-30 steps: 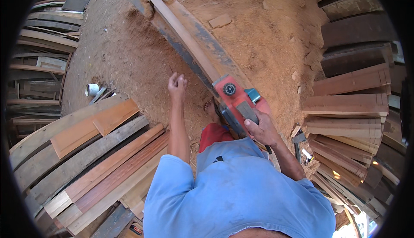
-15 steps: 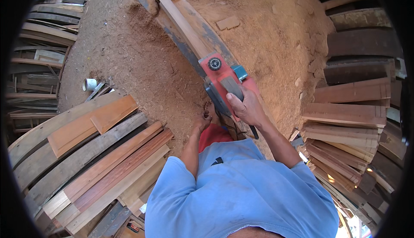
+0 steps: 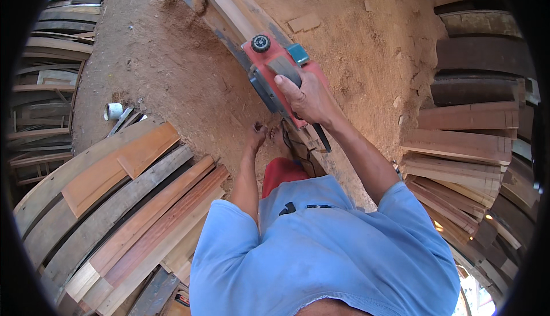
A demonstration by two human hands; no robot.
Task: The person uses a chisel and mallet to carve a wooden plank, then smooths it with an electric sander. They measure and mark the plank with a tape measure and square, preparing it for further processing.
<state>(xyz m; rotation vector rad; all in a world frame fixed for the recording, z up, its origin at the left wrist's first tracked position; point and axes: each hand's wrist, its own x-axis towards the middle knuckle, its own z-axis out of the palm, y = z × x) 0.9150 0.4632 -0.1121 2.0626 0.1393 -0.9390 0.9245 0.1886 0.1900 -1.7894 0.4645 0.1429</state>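
At nine to ten o'clock, weathered boards (image 3: 57, 44) lie stacked along the rim, with a small white cup (image 3: 113, 111) on the ground just inside them. Toward eight o'clock, a broad row of planks (image 3: 152, 216) fans inward, some orange-brown, some grey. Reaching up to eleven o'clock is a long, narrow counter (image 3: 256, 15) dusted with shavings, and along it runs a pale wooden strip (image 3: 228, 8). Just left of the clock's centre, the left hand (image 3: 259, 135) hangs near a bare foot, its fingers loosely curled; whether it holds anything, I cannot tell. Close by, toward twelve o'clock, a red power planer (image 3: 263, 61) covers the near end of the strip, its dark knob foremost. At one o'clock from centre, the right hand (image 3: 312, 98) is closed around the planer's grey handle, thumb along the top. Around three o'clock, brown boards (image 3: 458, 144) are piled, ends inward.
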